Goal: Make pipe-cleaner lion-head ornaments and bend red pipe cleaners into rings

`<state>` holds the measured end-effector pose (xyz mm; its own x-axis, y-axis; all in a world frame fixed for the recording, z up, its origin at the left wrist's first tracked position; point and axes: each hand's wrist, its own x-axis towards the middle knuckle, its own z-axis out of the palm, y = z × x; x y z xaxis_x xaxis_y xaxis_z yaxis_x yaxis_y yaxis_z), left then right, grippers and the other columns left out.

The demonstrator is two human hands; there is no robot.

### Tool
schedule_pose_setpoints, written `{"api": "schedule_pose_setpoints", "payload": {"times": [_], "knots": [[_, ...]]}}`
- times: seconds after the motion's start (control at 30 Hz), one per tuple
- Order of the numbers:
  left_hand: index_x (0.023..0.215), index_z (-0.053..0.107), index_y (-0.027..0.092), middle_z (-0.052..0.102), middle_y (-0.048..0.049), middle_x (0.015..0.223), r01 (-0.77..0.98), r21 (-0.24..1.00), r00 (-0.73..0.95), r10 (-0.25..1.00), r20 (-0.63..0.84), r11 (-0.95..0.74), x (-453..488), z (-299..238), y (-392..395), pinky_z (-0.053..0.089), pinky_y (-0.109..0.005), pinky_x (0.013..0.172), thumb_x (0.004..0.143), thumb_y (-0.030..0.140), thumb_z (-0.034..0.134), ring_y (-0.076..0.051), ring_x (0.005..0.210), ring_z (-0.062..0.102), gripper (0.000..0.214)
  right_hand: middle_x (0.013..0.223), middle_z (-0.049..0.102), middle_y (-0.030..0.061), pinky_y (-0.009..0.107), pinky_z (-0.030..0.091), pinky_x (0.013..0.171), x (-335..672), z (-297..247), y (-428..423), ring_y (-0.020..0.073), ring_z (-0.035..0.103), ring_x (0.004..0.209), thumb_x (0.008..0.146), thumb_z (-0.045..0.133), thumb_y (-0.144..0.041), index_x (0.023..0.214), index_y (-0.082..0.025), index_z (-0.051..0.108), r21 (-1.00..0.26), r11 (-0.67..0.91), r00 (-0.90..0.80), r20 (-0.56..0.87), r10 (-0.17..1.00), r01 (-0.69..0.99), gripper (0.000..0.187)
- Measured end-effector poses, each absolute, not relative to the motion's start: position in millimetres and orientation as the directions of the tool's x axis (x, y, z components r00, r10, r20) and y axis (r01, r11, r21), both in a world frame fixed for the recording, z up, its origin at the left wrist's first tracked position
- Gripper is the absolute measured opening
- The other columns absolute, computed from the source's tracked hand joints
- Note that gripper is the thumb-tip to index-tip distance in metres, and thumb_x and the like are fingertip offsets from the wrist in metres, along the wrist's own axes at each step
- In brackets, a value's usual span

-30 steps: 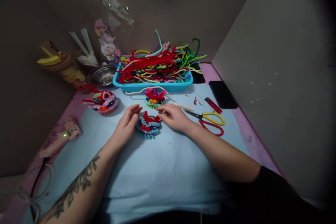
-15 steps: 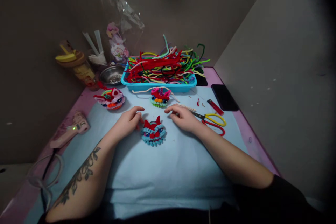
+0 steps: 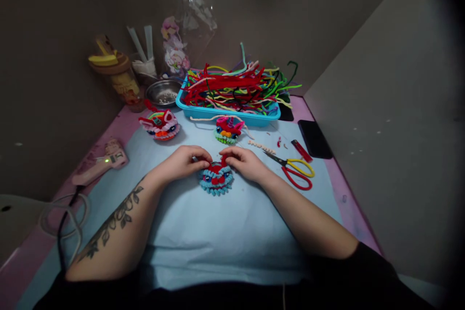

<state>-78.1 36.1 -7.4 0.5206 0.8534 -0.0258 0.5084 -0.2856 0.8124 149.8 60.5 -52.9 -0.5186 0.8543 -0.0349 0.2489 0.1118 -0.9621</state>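
Note:
A small lion-dance head (image 3: 216, 180) made of light-blue and red pipe cleaners sits on the blue cloth, its face toward me. My left hand (image 3: 184, 162) pinches its upper left side, and the red ear there is hidden behind the fingers. With thumb and fingers, my right hand (image 3: 244, 162) grips the red ear on the other side. Behind it stands a second pipe-cleaner lion head (image 3: 227, 131), red, pink and mint green. A third lion head (image 3: 160, 126), pink, red and orange, is farther left.
A blue tray (image 3: 232, 116) heaped with colourful pipe cleaners (image 3: 236, 85) stands at the back. Scissors (image 3: 294, 169), a red lighter-like item (image 3: 301, 150) and a black phone (image 3: 314, 139) lie right. Left are a pink glue gun (image 3: 101, 163) with cable, a metal bowl (image 3: 163, 93) and a lidded cup (image 3: 121, 80).
Both hands have come inward from either side and closed on the top of the blue-and-red lion head. The whole view has shifted slightly.

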Motion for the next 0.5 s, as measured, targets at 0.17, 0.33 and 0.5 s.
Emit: {"api": "schedule_pose_setpoints", "payload": {"times": [0.17, 0.33, 0.5], "knots": [[0.085, 0.069, 0.018, 0.069, -0.0032, 0.076, 0.575, 0.761, 0.504, 0.863, -0.041, -0.300, -79.5, -11.8, 37.0, 0.045, -0.026, 0.066, 0.081, 0.032, 0.056, -0.017, 0.069, 0.061, 0.020, 0.075, 0.068, 0.0009, 0.027, 0.048, 0.071, 148.9, -49.7, 57.3, 0.0131, 0.061, 0.070, 0.078, 0.056, -0.022, 0.090, -0.015, 0.065, -0.957, 0.094, -0.497, -0.056, 0.866, 0.273, 0.017], [0.082, 0.068, 0.018, 0.068, -0.0030, 0.076, 0.590, 0.718, 0.533, 0.846, -0.003, -0.370, -81.3, -13.5, 37.4, 0.044, -0.025, 0.066, 0.082, 0.029, 0.055, -0.016, 0.069, 0.060, 0.018, 0.075, 0.068, 0.0008, 0.026, 0.047, 0.072, 148.2, -49.5, 57.6, 0.0131, 0.061, 0.070, 0.078, 0.057, -0.020, 0.087, -0.016, 0.067, -0.947, 0.117, -0.505, -0.053, 0.862, 0.298, 0.014], [0.085, 0.069, 0.017, 0.070, -0.0045, 0.080, 0.588, 0.716, 0.557, 0.830, -0.023, -0.375, -81.8, -9.5, 36.5, 0.045, -0.026, 0.071, 0.084, 0.032, 0.054, -0.016, 0.075, 0.062, 0.021, 0.077, 0.069, 0.0012, 0.027, 0.047, 0.074, 148.2, -48.9, 57.9, 0.0136, 0.062, 0.073, 0.077, 0.057, -0.020, 0.085, -0.016, 0.067, -0.946, 0.125, -0.509, -0.047, 0.860, 0.299, 0.014]]}}
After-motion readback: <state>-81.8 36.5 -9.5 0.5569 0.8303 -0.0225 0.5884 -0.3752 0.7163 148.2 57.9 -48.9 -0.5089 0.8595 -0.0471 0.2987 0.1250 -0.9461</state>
